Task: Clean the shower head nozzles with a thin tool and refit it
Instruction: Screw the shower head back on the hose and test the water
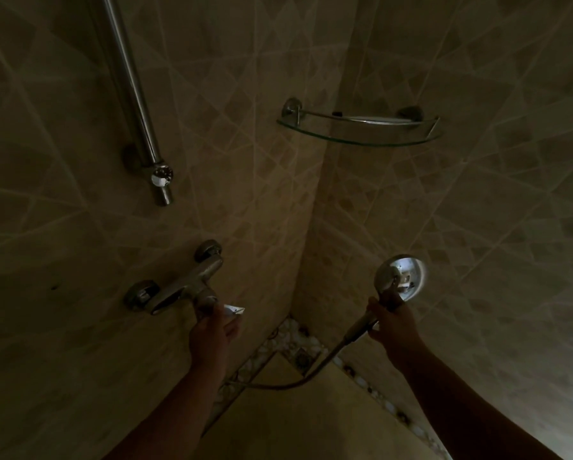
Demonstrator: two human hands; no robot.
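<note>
Head view: shower head in hand, off the rail

Beige tiled wall (245,200) carries a chrome riser rail (132,94) and chrome mixer tap (178,287). Right hand (394,323) grips the round chrome shower head (399,277) by its handle. Left hand (212,330) grasps the tap lever, also pinching a small white object (234,309). Risk: opening water sprays everything.

Home bathroom, shower corner: beige tiled walls (477,194), chrome riser rail (130,84), wall-mounted mixer tap (178,283), glass corner shelf (358,131), pebble-trimmed floor border (288,340).
</note>
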